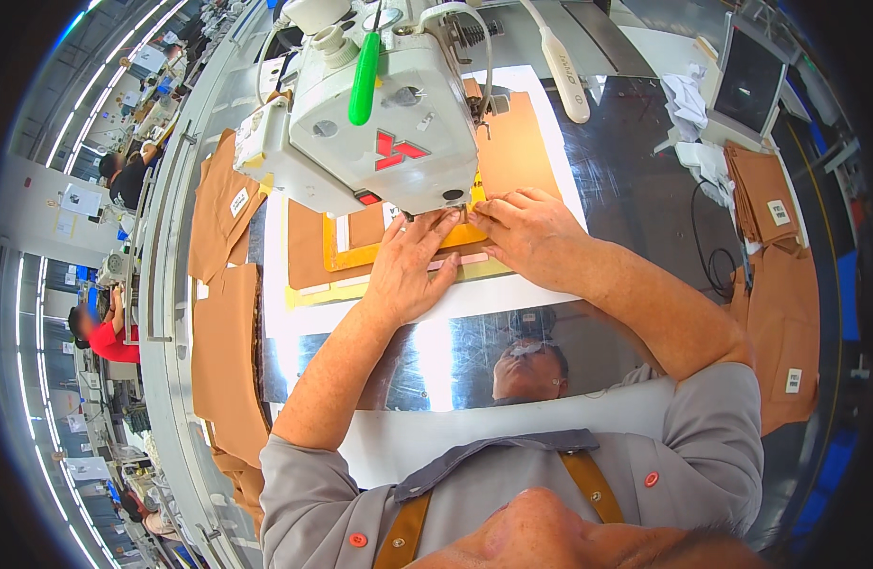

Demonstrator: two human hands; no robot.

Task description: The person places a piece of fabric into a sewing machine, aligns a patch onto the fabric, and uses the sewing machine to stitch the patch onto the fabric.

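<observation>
My left hand (pixel 413 266) lies palm down with its fingers stretched toward the sewing machine head (pixel 370 142), on the front part of a yellow frame (pixel 356 257). From the other side my right hand (pixel 536 237) reaches in, its fingers extended and fingertips pressing down beside the needle area. The fingertips of both hands come close together under the machine head, which hides part of the spot they touch. Brown fabric (pixel 307 245) lies under and within the frame, on a white sheet (pixel 436 308) with yellowish strips along its edge.
Brown fabric pieces are stacked at the left (pixel 226 351) and right (pixel 778 322). A green-handled tool (pixel 364 81) hangs before the machine, a white wand-like device (pixel 562 71) behind. A monitor (pixel 749 81) stands far right, near a black cable (pixel 713 251). People work at far left.
</observation>
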